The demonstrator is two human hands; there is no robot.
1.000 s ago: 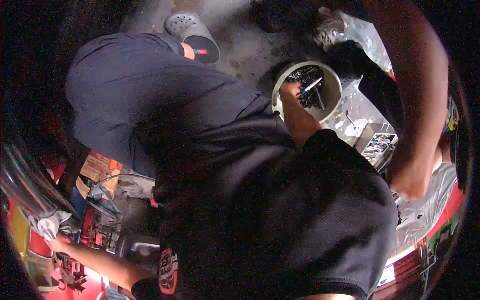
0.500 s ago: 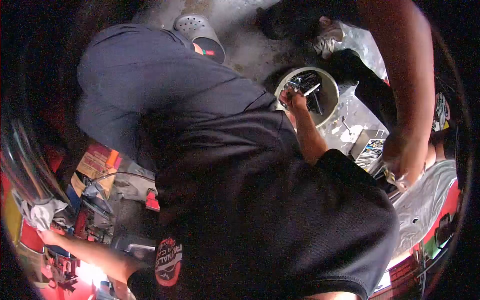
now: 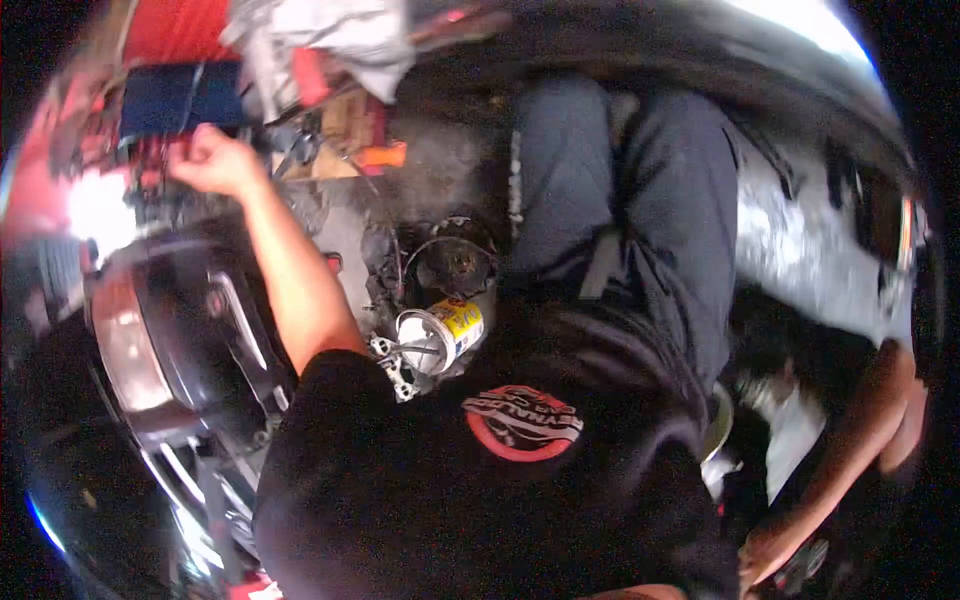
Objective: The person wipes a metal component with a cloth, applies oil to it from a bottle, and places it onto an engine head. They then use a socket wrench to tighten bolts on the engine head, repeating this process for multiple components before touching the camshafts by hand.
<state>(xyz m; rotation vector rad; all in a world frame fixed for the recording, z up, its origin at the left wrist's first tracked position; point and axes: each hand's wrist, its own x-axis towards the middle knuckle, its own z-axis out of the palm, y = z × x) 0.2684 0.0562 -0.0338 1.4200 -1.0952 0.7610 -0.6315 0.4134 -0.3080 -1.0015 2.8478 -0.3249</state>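
Note:
My left hand (image 3: 212,162) is stretched out at the upper left, with its fingers curled in. Motion blur hides whether anything is between them. Just beyond it is a flat dark-blue thing (image 3: 185,95), possibly a box or panel. My right hand is not in view; my torso covers that side. The rim of a pale bucket (image 3: 718,425) peeks out at the right edge of my shirt.
A black car bumper with a headlight (image 3: 135,350) fills the left. A yellow-and-white tub (image 3: 463,322) holding parts stands near a round dark part (image 3: 455,262). Grey-white cloth (image 3: 370,40) lies at the top. Another person's forearm (image 3: 835,485) reaches in at the lower right.
The view has swung toward my left. My left hand has come away from the grey-white cloth. My right hand, which was in the bucket of metal parts, has gone out of sight.

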